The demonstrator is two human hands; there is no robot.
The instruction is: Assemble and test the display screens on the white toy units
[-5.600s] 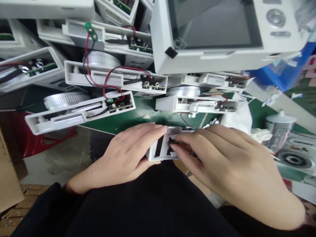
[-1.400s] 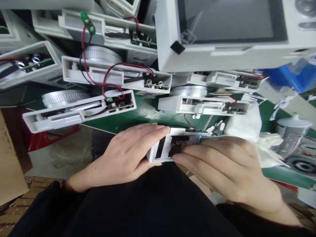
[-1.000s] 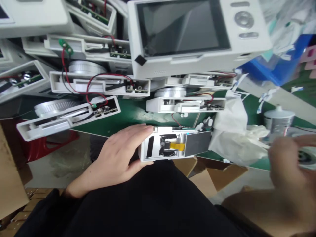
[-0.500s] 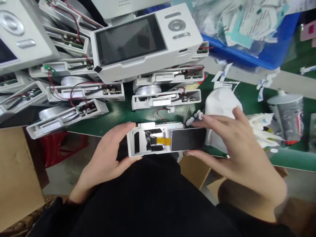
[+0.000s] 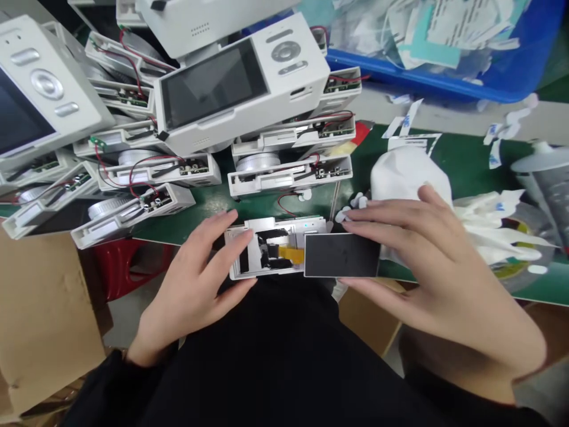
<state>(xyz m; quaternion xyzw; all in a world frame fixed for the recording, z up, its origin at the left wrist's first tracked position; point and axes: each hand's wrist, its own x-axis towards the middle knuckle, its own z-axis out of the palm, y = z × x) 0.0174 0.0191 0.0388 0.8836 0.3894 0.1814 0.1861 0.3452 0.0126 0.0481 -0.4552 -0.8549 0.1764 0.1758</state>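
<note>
1 left hand [image 5: 191, 284] and 1 right hand [image 5: 438, 261]. 1 case [image 5: 251, 252], 1 screen [image 5: 342, 255] and 1 orange ribbon [image 5: 291, 255] at the centre. 3 cameras [image 5: 242, 83]: 1 at the left edge, 1 at the upper centre, 1 at the top edge. At least 8 open shells [image 5: 291, 177]: 3 near the upper centre, 5 or more at the left, where overlap hides the exact count. 1 blue bin [image 5: 444, 76], upper right.

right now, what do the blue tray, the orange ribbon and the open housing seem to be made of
Blue tray: probably moulded plastic, smooth with a soft sheen. Orange ribbon: likely thin plastic film, flat and slightly glossy. Open housing: seemingly hard plastic, white and fairly matte with thin walls; painted metal possible.
</note>
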